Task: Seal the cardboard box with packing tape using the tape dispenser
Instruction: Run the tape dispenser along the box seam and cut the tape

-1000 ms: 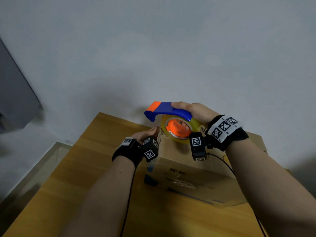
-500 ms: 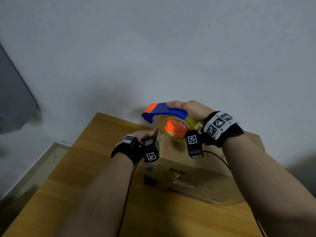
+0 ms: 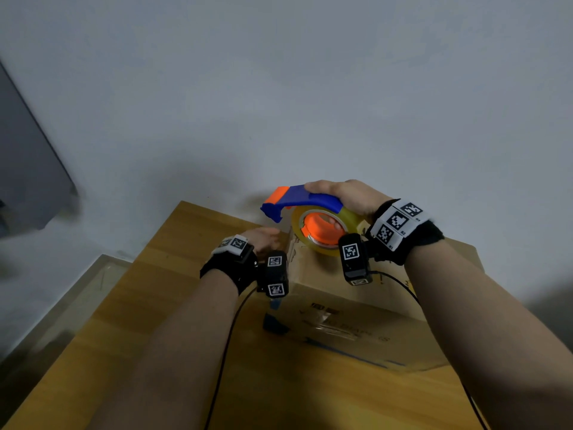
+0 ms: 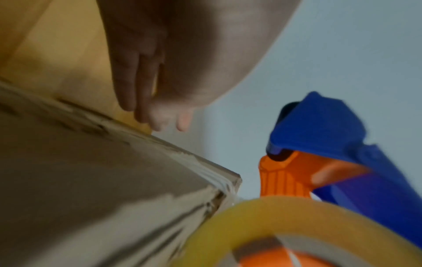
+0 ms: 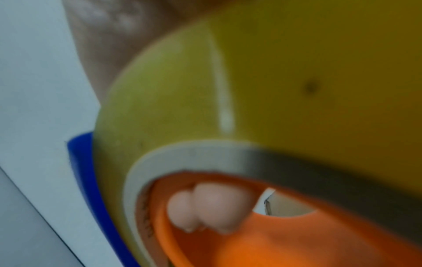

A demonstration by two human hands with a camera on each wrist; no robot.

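A brown cardboard box (image 3: 356, 308) sits on a wooden table (image 3: 148, 311). My right hand (image 3: 344, 197) grips the blue handle of the tape dispenser (image 3: 297, 201), which has an orange tip and a yellowish tape roll (image 3: 319, 231). The roll sits on the box's top at its far left corner. In the right wrist view two fingertips (image 5: 210, 207) curl into the orange hub beside the tape roll (image 5: 274, 81). My left hand (image 3: 263, 240) is at the box's top left corner, with its fingers (image 4: 141, 86) straight along the box (image 4: 91, 180) edge, next to the dispenser (image 4: 331, 153).
A white wall stands right behind the table. A grey panel (image 3: 28, 181) leans at the far left, and a lower pale ledge (image 3: 71, 299) runs along the table's left side. Black cables (image 3: 229, 336) hang from both wrists over the tabletop.
My right hand and the dispenser have shifted slightly left over the box corner. The left hand stays at the corner.
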